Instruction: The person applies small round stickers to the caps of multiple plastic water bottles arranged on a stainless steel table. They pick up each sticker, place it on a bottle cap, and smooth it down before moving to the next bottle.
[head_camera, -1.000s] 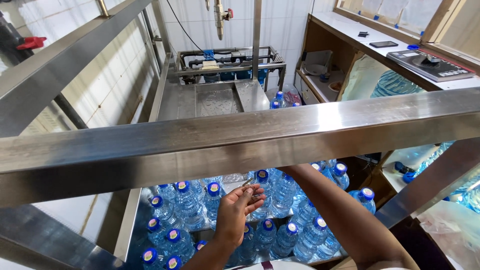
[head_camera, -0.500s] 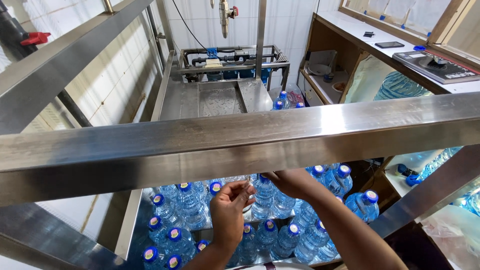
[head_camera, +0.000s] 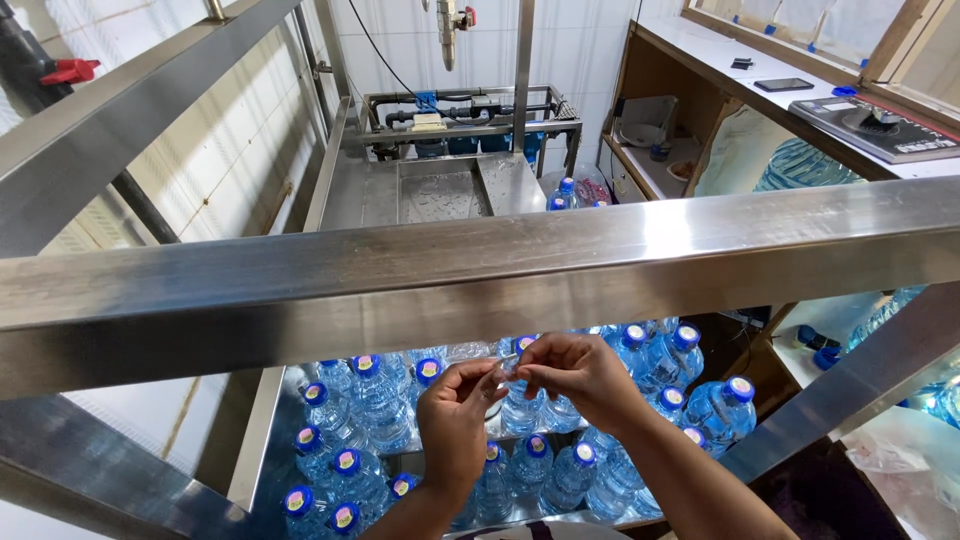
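**A:** What occupies the centre of the view?

**B:** Both hands, meeting below a broad stainless steel crossbar (head_camera: 520, 270). The left hand (head_camera: 458, 415) rises from the lower edge; the right hand (head_camera: 580, 375) comes in from the lower right. Their fingertips converge on a small clear plastic piece (head_camera: 508, 362).

**A:** State of the fingers?

**B:** On each hand the thumb and forefinger pinch that piece from opposite sides; the remaining fingers curl loosely. What the piece is exactly cannot be told, as it is small and transparent.

**A:** Where does the piece lie relative to its surroundings?

**B:** It is held in the air, just under the crossbar and above a crowd of clear water bottles (head_camera: 375, 405) with blue caps. These stand upright, packed close together, on a steel tray (head_camera: 262, 440).

**A:** And further back?

**B:** Beyond the crossbar, a wet steel trough (head_camera: 440, 195) runs toward a filling machine (head_camera: 465, 115) against the tiled wall. To the right, a wooden counter (head_camera: 700, 60) carries a dark phone (head_camera: 783, 85), with a large blue water jug (head_camera: 800, 165) below it.
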